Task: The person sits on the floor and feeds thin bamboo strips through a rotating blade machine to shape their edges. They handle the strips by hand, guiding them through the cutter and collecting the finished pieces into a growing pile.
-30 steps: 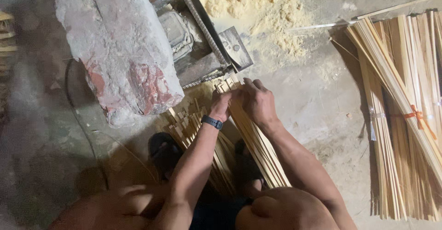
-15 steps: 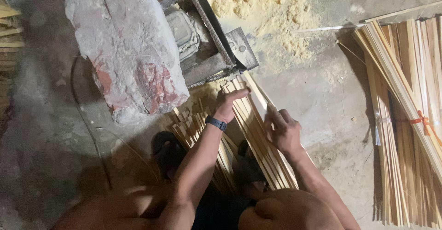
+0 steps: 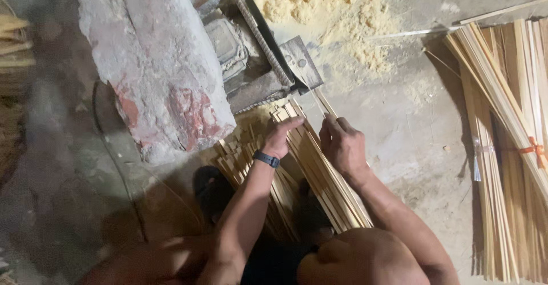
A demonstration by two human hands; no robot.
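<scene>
- Two bare hands work a heap of thin bamboo strips (image 3: 319,176) lying slantwise on the concrete floor (image 3: 399,119), the pile running from between the person's knees up to a metal cutting machine (image 3: 257,57).
- The left hand (image 3: 279,139), with a dark wristband (image 3: 266,159) on its wrist, lies flat on the upper end of the heap; its fingers (image 3: 291,123) are stretched out straight and close together, pressing on the strips and gripping nothing.
- The right hand (image 3: 342,145) sits just beside it on the right edge of the heap, fingers (image 3: 330,126) curled down around a single strip (image 3: 324,102) whose far end reaches the machine's flat steel plate (image 3: 299,62); how tightly that strip is pinched cannot be made out.
- A long dark blade (image 3: 260,17) and a ribbed steel bar (image 3: 254,25) slope across the top of the machine.
- A large rough stone block (image 3: 154,62), grey with red patches, rests against the machine on its left.
- Pale sawdust (image 3: 325,11) is spread thickly over the floor behind the machine.
- Bundles of longer bamboo slats (image 3: 508,148), one tied with an orange band (image 3: 534,148), lie well apart at the right edge of the view.
</scene>
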